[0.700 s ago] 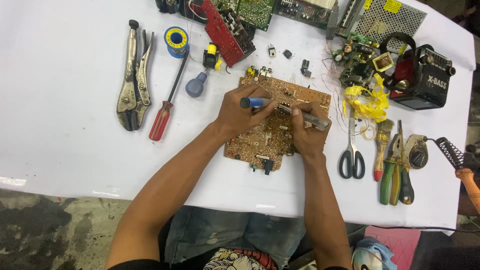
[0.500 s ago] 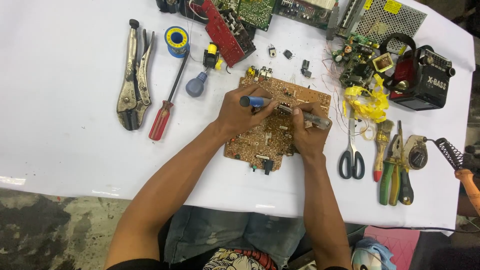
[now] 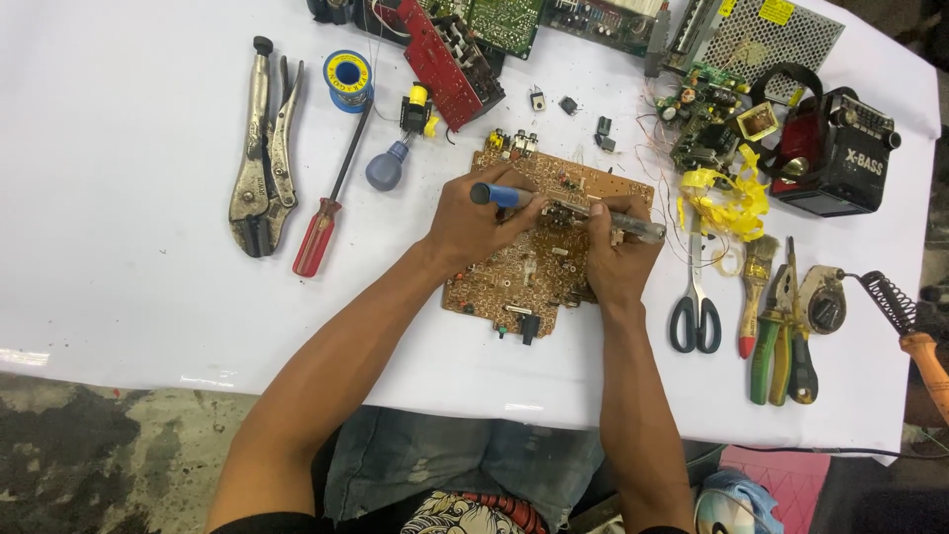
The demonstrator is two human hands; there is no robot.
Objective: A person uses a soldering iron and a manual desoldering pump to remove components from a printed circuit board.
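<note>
Near the middle of the tabletop [image 3: 119, 297], your left hand [image 3: 474, 222] presses the brown board [image 3: 539, 262] flat, its fingers wrapped round the blue-handled tool [image 3: 504, 195], while your right hand [image 3: 613, 259] closes its fingers on the tool's metal shaft [image 3: 638, 227], presumably to steady it over the solder side.

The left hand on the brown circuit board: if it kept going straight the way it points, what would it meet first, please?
The left hand points up and right across the circuit board, so it would probably first meet the long tool held crosswise above the board, then the right hand; depth is unclear.
</note>
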